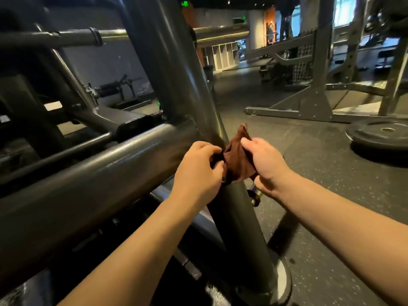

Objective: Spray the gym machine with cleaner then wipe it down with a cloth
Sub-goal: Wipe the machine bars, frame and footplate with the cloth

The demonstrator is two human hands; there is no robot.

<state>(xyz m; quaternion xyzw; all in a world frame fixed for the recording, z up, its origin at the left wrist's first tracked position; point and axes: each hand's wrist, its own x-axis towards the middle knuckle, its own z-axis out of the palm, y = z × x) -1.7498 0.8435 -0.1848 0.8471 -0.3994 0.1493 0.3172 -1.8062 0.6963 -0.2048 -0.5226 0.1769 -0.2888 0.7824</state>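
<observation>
A dark grey gym machine [106, 164] with thick steel tubes fills the left and middle of the view. A brown cloth [237, 157] is bunched up right where the slanted upright meets the horizontal tube. My left hand [198, 171] grips the cloth's left side against the tube. My right hand [268, 164] pinches the cloth's right edge, thumb on top. Below my right hand a small dark object with a gold band [254, 196] pokes out; I cannot tell what it is. No spray bottle is clearly in view.
A black weight plate [378, 134] lies on the speckled rubber floor at the right. A grey rack frame [313, 102] stands behind it. A barbell [66, 37] rests across the machine at upper left. The upright's round foot [284, 281] sits on the floor.
</observation>
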